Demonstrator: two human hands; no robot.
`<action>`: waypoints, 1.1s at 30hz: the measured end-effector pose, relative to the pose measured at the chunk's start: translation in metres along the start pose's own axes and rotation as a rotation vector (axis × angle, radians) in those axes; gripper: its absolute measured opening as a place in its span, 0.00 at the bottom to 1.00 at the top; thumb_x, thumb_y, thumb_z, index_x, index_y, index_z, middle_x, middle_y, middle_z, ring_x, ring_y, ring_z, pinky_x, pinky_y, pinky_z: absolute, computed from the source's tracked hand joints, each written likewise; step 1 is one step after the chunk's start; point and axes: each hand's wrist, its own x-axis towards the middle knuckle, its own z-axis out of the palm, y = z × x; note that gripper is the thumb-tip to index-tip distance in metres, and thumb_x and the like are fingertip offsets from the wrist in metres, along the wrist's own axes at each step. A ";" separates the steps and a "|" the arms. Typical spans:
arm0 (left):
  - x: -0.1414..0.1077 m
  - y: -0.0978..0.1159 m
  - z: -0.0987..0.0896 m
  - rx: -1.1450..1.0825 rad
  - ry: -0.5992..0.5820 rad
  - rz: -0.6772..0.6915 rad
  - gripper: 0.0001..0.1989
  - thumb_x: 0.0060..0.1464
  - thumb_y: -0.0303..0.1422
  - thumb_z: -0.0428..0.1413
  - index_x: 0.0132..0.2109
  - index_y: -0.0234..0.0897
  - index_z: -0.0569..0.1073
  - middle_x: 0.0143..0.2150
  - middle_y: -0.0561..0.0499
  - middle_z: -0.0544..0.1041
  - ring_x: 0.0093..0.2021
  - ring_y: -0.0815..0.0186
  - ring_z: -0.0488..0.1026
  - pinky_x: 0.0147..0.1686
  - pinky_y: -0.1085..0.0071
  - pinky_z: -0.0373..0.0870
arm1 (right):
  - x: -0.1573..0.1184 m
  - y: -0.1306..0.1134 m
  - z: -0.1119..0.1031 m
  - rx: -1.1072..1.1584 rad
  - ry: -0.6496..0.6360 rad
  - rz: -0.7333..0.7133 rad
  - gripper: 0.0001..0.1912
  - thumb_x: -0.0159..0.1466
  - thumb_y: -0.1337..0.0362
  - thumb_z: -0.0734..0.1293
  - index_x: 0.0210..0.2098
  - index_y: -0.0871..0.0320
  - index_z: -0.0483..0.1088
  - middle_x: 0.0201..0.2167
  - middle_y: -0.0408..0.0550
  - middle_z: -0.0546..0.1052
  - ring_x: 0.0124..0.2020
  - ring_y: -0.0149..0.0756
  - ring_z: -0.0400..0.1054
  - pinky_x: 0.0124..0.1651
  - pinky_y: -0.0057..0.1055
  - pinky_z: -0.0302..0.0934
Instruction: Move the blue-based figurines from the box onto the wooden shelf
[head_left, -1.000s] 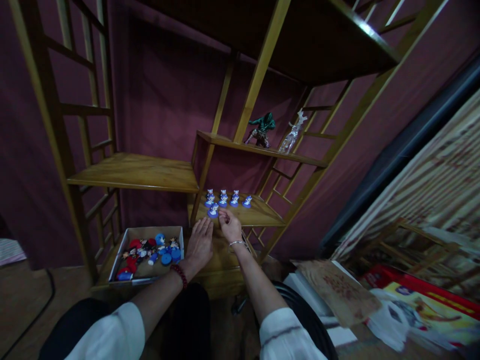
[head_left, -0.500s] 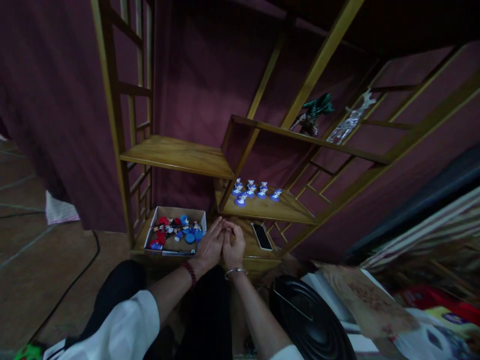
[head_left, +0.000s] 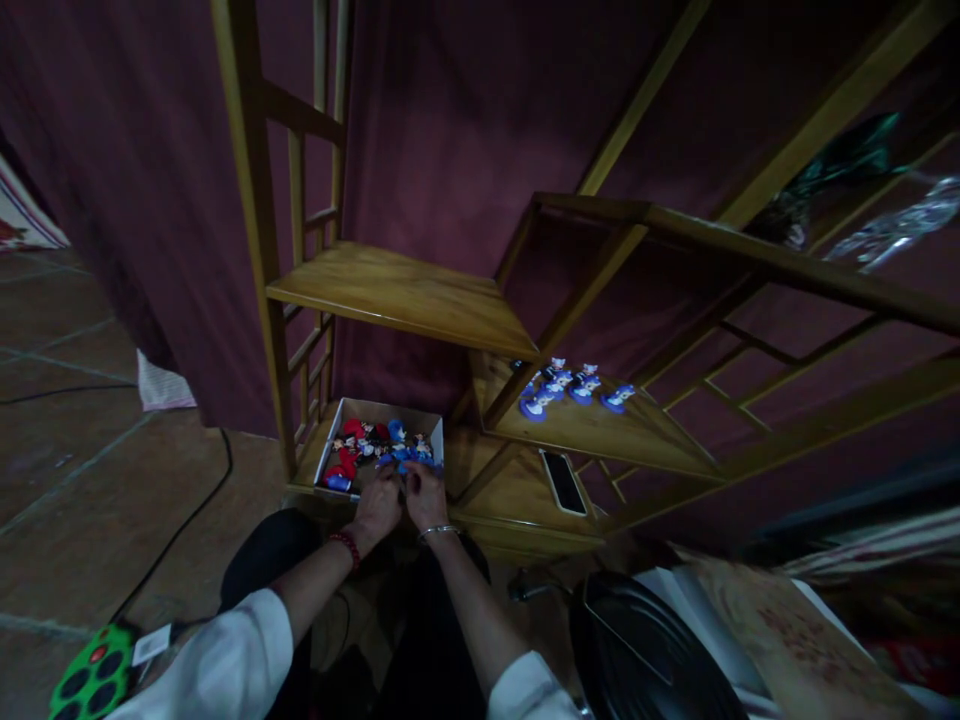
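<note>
A shallow cardboard box [head_left: 328,450] stands on the bottom shelf, holding a jumble of small red figurines [head_left: 345,465] and blue figurines [head_left: 397,432]. Both hands are at its front right side, close together. My left hand [head_left: 380,508], with a dark red bead bracelet, has its fingers curled at the box's front edge; what they hold, if anything, is hidden. My right hand [head_left: 426,496], wearing a silver bangle, has its fingertips closed on a blue figurine [head_left: 409,464] at the front of the box. The dim light blurs the fingertips.
Several blue-and-white figurines [head_left: 556,384] stand on the raised shelf [head_left: 592,435] to the right. Below it lies a phone [head_left: 564,482]. A wooden shelf [head_left: 405,295] overhangs the box. A black ridged object [head_left: 652,650] is at lower right, a green pad [head_left: 94,675] at lower left.
Both hands, which were pressed together to the right of the box, have moved left to its front right part and come slightly apart. The view has shifted left.
</note>
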 end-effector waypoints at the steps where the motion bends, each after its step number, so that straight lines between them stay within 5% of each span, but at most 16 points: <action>1: 0.003 -0.007 0.002 0.014 0.010 -0.014 0.19 0.43 0.18 0.44 0.43 0.29 0.68 0.46 0.41 0.69 0.48 0.64 0.65 0.47 0.68 0.62 | 0.004 0.002 0.005 -0.015 -0.038 0.005 0.15 0.54 0.74 0.55 0.36 0.55 0.68 0.36 0.44 0.73 0.39 0.31 0.66 0.46 0.28 0.59; 7: 0.022 -0.038 0.010 0.031 -0.037 -0.145 0.15 0.48 0.21 0.42 0.41 0.31 0.68 0.41 0.43 0.72 0.41 0.66 0.70 0.40 0.72 0.65 | 0.025 0.021 0.030 -0.066 -0.195 0.034 0.15 0.54 0.74 0.57 0.37 0.57 0.70 0.36 0.47 0.75 0.39 0.33 0.68 0.45 0.28 0.60; 16: 0.046 -0.048 0.015 0.174 -0.282 -0.249 0.18 0.49 0.21 0.42 0.47 0.34 0.64 0.44 0.41 0.71 0.41 0.64 0.70 0.37 0.72 0.65 | 0.046 0.035 0.048 -0.064 -0.286 0.083 0.17 0.55 0.74 0.56 0.41 0.62 0.69 0.39 0.50 0.74 0.41 0.35 0.67 0.46 0.27 0.59; 26: 0.059 -0.048 0.026 0.244 -0.257 -0.237 0.18 0.50 0.19 0.39 0.47 0.29 0.63 0.45 0.36 0.68 0.44 0.60 0.68 0.38 0.68 0.65 | 0.050 0.040 0.051 0.017 -0.294 0.096 0.18 0.55 0.72 0.57 0.43 0.61 0.68 0.41 0.49 0.73 0.42 0.34 0.67 0.48 0.27 0.58; 33: 0.058 -0.057 0.025 0.061 -0.203 -0.334 0.20 0.47 0.21 0.45 0.50 0.32 0.61 0.43 0.39 0.71 0.42 0.61 0.70 0.39 0.70 0.63 | 0.052 0.047 0.053 0.151 -0.193 0.133 0.15 0.55 0.70 0.57 0.40 0.56 0.68 0.38 0.44 0.74 0.40 0.31 0.67 0.46 0.27 0.60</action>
